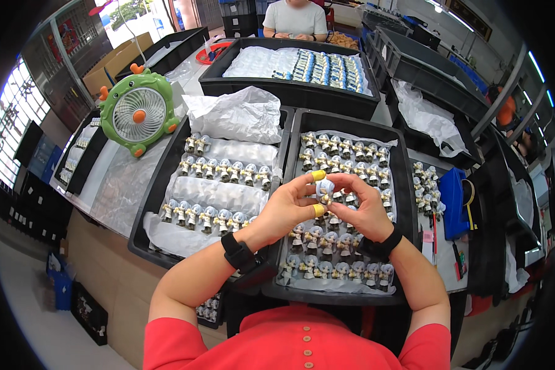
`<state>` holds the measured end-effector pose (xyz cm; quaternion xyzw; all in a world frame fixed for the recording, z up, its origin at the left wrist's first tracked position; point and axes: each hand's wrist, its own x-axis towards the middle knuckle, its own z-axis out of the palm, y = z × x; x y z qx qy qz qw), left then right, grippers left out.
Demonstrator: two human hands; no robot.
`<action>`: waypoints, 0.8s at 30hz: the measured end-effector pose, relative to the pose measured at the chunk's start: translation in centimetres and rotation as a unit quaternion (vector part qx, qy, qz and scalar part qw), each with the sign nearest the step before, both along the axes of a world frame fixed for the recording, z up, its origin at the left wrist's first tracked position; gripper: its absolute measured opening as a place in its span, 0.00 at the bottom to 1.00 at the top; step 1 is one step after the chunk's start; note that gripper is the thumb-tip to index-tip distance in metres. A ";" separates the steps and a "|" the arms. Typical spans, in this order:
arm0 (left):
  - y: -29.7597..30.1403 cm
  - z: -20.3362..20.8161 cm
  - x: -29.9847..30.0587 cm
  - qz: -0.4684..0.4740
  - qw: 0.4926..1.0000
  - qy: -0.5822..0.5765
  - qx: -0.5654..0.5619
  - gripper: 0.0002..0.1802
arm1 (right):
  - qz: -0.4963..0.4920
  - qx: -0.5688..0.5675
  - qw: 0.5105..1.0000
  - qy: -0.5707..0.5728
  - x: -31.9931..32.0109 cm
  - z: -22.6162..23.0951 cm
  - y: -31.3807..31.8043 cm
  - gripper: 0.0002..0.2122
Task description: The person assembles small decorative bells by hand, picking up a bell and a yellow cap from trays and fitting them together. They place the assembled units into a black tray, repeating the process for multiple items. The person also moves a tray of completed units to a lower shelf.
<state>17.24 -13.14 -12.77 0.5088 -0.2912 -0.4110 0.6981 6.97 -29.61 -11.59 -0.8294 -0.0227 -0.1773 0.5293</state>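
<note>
Between my two hands, over the right-hand tray, is a small figurine with pale blue-white hair. My left hand pinches it from the left, with yellow finger covers on the thumb and a fingertip. From the right, my right hand closes its thumb and fingers on the same figurine. Beneath them, a black tray holds rows of similar figurines on white lining; my hands hide some of the middle rows. Beside it on the left, another black tray carries spaced rows of figurines with crumpled white sheeting at its far end.
A green fan stands at the left. Farther back, a large tray has blue-and-white pieces, and a person in a white shirt sits beyond it. At right are more figurines, a blue bin and stacked black crates.
</note>
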 end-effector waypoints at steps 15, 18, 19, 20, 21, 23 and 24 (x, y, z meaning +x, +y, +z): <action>0.0 0.6 -0.5 -0.010 1.000 0.004 -0.026 0.34 | -0.047 -0.035 0.997 -0.053 -0.1 -0.1 0.3 0.19; 0.0 0.3 -0.2 -0.018 0.999 0.012 -0.035 0.32 | -0.064 -0.054 0.994 -0.063 -0.1 0.1 0.4 0.20; -0.1 -0.1 -0.1 -0.020 0.999 0.015 -0.035 0.31 | -0.065 -0.060 0.994 -0.067 0.0 0.1 0.3 0.20; -0.2 -0.3 -0.1 -0.022 0.999 0.018 -0.035 0.31 | -0.066 -0.066 0.993 -0.071 0.0 0.1 0.3 0.20; -0.1 -0.2 -0.2 -0.031 0.998 0.023 -0.040 0.32 | -0.071 -0.088 0.990 -0.080 0.0 0.1 0.4 0.20; -0.1 -0.4 0.0 -0.049 0.997 0.047 -0.042 0.32 | -0.084 -0.069 0.991 -0.079 0.0 0.1 1.0 0.20; -0.2 -0.5 0.1 -0.059 0.996 0.059 -0.043 0.32 | -0.090 -0.060 0.991 -0.079 0.0 0.1 1.1 0.20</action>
